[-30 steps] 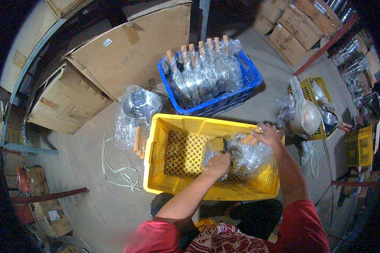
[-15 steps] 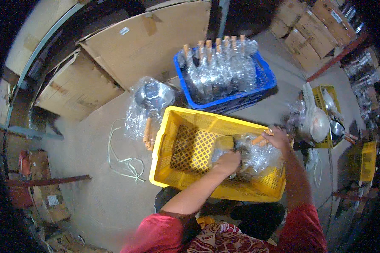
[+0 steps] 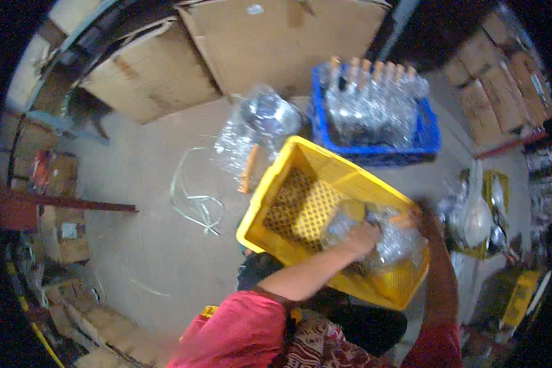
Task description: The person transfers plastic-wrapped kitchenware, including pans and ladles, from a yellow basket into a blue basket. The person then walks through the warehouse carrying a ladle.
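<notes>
A grey floor (image 3: 129, 239) lies under everything. At its far side stands a big cardboard box (image 3: 282, 49), with a smaller box (image 3: 153, 73) just to its left. A yellow basket (image 3: 343, 176) sits askew in front of the person, its latticed bottom bare toward the left end. Just beyond it is a blue basket (image 3: 374, 153), packed with a row of wrapped pans (image 3: 374, 110) in clear plastic, their handles (image 3: 379, 69) pointing away from the person. In the right half of the yellow basket lies a wrapped bundle (image 3: 395, 239), shiny with similar plastic. A loose pan (image 3: 270, 113) rests on the floor left of the blue basket, partly in crumpled plastic. The person's left hand (image 3: 363, 238) bends onto the wrapped bundle, fingers curled; their tips are hidden, so whether they grip it cannot be told. The right hand (image 3: 421, 214), dark and blurred, is closed around the end of a wooden handle (image 3: 402, 219) at the bundle. Left of the yellow basket, pale string (image 3: 205, 197) lies tangled.
</notes>
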Demonstrator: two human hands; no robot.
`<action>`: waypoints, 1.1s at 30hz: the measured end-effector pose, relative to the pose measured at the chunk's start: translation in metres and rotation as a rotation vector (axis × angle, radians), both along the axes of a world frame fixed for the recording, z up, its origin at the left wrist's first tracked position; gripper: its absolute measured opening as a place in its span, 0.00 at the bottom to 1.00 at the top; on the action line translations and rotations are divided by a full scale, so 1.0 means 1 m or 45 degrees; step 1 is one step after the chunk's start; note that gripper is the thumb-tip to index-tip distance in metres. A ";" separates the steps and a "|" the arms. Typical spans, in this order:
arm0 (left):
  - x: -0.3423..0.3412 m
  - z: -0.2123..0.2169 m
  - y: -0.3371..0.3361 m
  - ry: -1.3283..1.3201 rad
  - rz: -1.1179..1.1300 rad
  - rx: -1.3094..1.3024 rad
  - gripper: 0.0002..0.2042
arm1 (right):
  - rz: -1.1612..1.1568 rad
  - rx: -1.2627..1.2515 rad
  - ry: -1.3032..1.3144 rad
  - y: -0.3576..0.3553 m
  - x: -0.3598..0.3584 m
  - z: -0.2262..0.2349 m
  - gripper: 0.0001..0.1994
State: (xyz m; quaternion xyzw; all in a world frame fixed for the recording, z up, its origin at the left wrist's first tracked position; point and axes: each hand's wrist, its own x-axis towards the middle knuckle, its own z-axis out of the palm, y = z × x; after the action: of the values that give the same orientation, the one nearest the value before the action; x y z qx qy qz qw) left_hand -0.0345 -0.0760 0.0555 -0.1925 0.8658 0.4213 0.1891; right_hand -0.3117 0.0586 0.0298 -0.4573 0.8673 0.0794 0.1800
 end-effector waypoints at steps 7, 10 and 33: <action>0.000 -0.009 -0.006 0.057 0.171 0.047 0.15 | -0.277 -0.026 -0.197 0.002 0.000 0.004 0.41; -0.002 -0.020 -0.007 0.028 0.151 -0.008 0.15 | -0.257 -0.084 -0.161 -0.006 0.008 0.009 0.39; -0.006 -0.010 -0.007 -0.060 0.107 0.029 0.18 | -0.300 -0.087 -0.102 -0.013 0.019 0.020 0.34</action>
State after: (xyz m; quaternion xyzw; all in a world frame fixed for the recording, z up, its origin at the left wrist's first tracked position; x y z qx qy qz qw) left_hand -0.0400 -0.0829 0.0450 -0.2365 0.8475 0.4340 0.1937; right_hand -0.2925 0.0457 0.0495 -0.3611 0.9093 0.0098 0.2069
